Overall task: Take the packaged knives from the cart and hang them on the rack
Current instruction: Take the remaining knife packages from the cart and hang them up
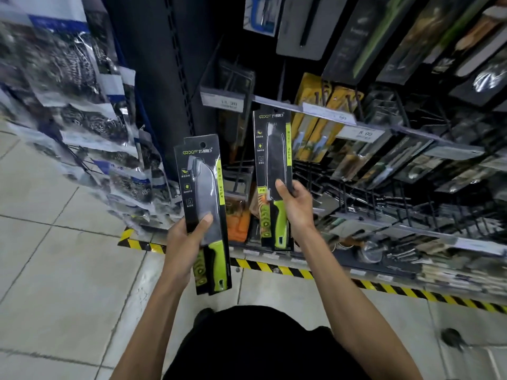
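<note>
Far left, 9 to 10 o'clock: hanging bags of steel-wool scourers (82, 86), blurred, on a side display. Pale floor tiles (55, 256) below them.

Left hand (183, 242), about 7 o'clock of centre: fingers wrapped behind a packaged knife (204, 215), thumb pressed on its front at mid-height. Card is black, upright with a slight tilt, hang hole at top, "QXF" printed in green; broad grey blade up, lime-green handle down. This pack is held clear of the shelving, over the floor.

Right hand (295, 204), near centre: closed on a second packaged knife (273, 182) of the same make, thumb on the front of the card, fingers behind. Pack stands upright, higher than the left one; its top edge reaches the level of a shelf rail with price labels (340, 116). Whether its hang hole is near any hook is not readable.

Right, 1 to 4 o'clock: the rack (397, 187), dark wire hooks projecting outward, many of them bare at 3 o'clock. Yellow knife packs (318, 127) hang just right of the raised pack; dark boxed knives (356, 37) at 1 o'clock; small utensils, probably spoons or peelers, at 4 o'clock, too blurred to be sure.

Yellow-and-black hazard tape (274, 267) runs along the rack's base.
</note>
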